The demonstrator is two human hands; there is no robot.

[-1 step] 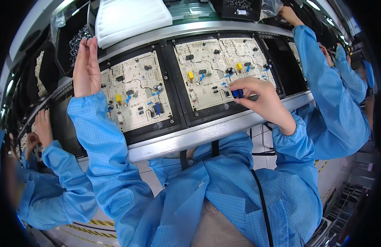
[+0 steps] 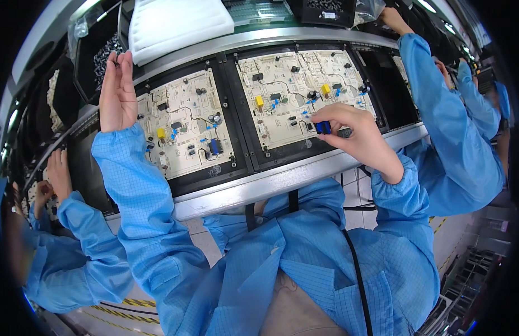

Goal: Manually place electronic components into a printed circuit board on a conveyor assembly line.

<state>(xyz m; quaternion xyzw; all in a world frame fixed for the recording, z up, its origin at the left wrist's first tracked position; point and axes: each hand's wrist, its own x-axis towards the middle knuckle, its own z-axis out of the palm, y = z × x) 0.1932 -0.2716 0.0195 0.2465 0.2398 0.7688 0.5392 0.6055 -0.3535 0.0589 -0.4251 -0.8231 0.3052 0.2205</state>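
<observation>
My right hand (image 2: 357, 131) grips a blue block-shaped electronic component (image 2: 323, 127) between thumb and fingertips, low over the right-hand circuit board (image 2: 282, 131). Whether the component touches the board cannot be made out. A small dark part (image 2: 344, 133) shows beneath the curled palm. Raised at the left, my left hand (image 2: 119, 95) has its fingertips drawn together in front of a black bin of small parts (image 2: 106, 59); what they hold is too small to name. The left circuit board (image 2: 186, 112) carries a similar blue component (image 2: 215, 147) near its lower right corner.
Black frames (image 2: 245, 134) surround the boards, with a metal rail (image 2: 270, 185) along the near edge. White foam (image 2: 178, 25) and another parts bin (image 2: 328, 12) stand behind. Co-workers' arms are close by: a sleeve (image 2: 438, 101) at right and a hand (image 2: 59, 173) at left.
</observation>
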